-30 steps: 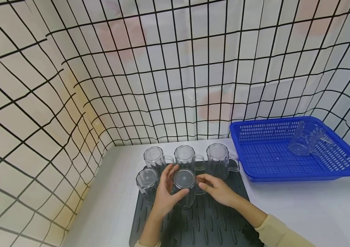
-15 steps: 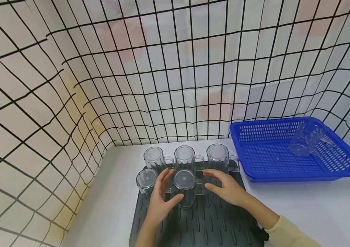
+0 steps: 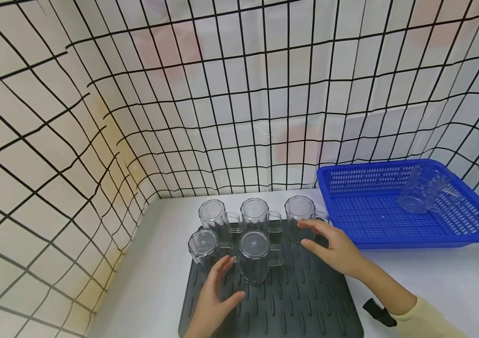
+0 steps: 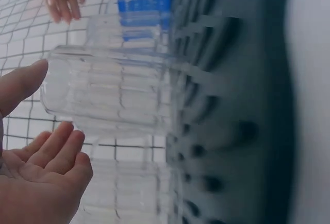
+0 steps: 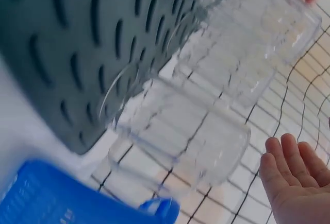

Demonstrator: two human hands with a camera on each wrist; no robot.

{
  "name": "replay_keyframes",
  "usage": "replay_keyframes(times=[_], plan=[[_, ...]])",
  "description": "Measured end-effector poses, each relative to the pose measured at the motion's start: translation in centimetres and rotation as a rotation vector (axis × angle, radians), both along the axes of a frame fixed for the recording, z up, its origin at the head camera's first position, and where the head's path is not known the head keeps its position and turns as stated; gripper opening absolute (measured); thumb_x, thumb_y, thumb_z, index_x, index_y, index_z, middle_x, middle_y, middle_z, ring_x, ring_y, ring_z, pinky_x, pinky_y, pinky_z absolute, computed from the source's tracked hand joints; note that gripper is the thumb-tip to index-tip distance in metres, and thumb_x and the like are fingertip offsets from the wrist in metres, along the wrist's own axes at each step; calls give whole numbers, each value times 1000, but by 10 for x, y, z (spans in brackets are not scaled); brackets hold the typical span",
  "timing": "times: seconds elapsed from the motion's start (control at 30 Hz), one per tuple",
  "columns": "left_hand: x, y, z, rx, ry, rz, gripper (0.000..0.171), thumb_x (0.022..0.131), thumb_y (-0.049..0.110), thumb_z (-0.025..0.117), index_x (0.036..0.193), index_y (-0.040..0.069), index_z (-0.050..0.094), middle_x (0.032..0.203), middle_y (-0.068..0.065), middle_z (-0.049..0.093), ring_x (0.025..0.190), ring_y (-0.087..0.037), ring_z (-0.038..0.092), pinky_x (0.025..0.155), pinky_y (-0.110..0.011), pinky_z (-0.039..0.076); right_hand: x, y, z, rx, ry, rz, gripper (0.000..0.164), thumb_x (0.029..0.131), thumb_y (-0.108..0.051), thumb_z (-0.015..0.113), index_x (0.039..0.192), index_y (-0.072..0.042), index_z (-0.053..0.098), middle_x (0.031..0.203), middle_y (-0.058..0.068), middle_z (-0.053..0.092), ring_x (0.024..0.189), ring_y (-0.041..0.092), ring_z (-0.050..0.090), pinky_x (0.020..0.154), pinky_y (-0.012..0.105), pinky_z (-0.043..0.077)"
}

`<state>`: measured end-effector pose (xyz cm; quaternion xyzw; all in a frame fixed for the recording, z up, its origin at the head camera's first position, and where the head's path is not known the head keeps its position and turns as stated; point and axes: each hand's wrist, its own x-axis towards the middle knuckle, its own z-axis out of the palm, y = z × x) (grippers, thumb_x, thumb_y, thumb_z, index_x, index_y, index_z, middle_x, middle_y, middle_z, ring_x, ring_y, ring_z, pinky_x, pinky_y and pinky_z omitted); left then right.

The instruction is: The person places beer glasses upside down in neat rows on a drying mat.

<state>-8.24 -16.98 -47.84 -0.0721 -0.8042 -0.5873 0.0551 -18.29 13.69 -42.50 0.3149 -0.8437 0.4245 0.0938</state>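
Several clear glass mugs stand upside down in two rows on a dark ribbed mat (image 3: 290,295). My left hand (image 3: 216,300) is just in front of the front row, fingers parted and holding nothing. Nearest to it are the front middle mug (image 3: 254,263) and the front left mug (image 3: 204,246). In the left wrist view, the left hand (image 4: 46,167) is apart from the closest mug (image 4: 108,87). My right hand (image 3: 336,249) hovers by the back right mug (image 3: 300,211), partly covering it in the head view. The right wrist view shows that hand (image 5: 299,177) apart from the glass, fingers extended.
A blue perforated basket (image 3: 385,244) stands to the right, with one clear glass mug (image 3: 419,192) inside. Black wire grid panels (image 3: 239,117) rise behind and at the sides. A small black object (image 3: 379,312) is beside the right forearm on the white table (image 3: 138,281).
Both hands have drawn away from the front middle mug, which stays on the mat. The left hand moved down toward the person; the right hand moved to the right.
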Motion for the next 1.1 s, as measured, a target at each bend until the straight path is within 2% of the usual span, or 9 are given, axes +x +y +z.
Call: replay_keyframes(times=[0.13,0.3,0.43,0.6,0.7,0.77,0.83,0.93,1.1], plan=[[6,-7,-7,-92,-18,-15,69,85,18,77,141,1,41,142,-15,49,135,-41,38,107,-62,28,-1,18,9,-4,19,-41,39,94,-11,64,132,-1,56,127,12,62,114,31,58,95,25,47],[11,-17,-16,-277,-85,-45,64,84,26,78,137,4,50,141,-20,50,130,-46,42,100,-67,35,-3,46,18,-43,-3,-104,38,96,-10,62,133,-2,55,127,16,61,117,20,56,94,4,33],[11,-20,-23,-406,-181,-74,75,81,32,80,142,6,45,145,-25,43,130,-50,40,97,-69,35,-10,72,22,-41,-20,-172,39,97,-12,61,134,-3,54,128,18,59,115,-4,49,91,2,34],[8,-24,-34,-531,-207,-114,93,75,42,82,148,6,37,150,-22,38,135,-49,33,103,-71,24,-19,104,27,-13,-21,-269,39,98,-16,60,134,-3,53,127,18,59,113,-1,51,83,1,35],[6,-27,-39,-572,-219,-169,99,75,47,81,150,3,34,152,-20,36,139,-47,26,106,-71,17,-27,126,30,-13,-12,-337,39,99,-18,59,133,-1,53,123,1,60,109,-5,50,80,-1,34],[5,-28,-43,-616,-232,-206,100,75,50,79,150,1,33,154,-20,33,141,-47,23,106,-72,16,-33,141,29,-28,-13,-383,41,100,-21,58,134,1,52,118,-15,56,101,-19,41,79,-2,33],[4,-29,-46,-659,-235,-234,100,76,52,78,149,-1,33,154,-23,30,140,-48,22,104,-73,18,-38,158,28,-43,-31,-442,44,101,-24,56,136,1,50,113,-29,48,99,-21,37,78,-3,31],[3,-29,-48,-713,-231,-252,101,76,53,77,149,-2,33,155,-24,28,140,-49,21,102,-74,21,-44,180,23,-73,-63,-560,48,102,-28,53,139,2,47,107,-36,43,98,-20,36,76,-2,31],[3,-28,-48,-726,-230,-246,100,75,50,80,149,0,34,155,-23,28,140,-50,22,102,-74,23,-51,206,13,-143,-137,-798,51,103,-29,48,144,1,43,108,-33,45,98,-19,36,90,5,33]])
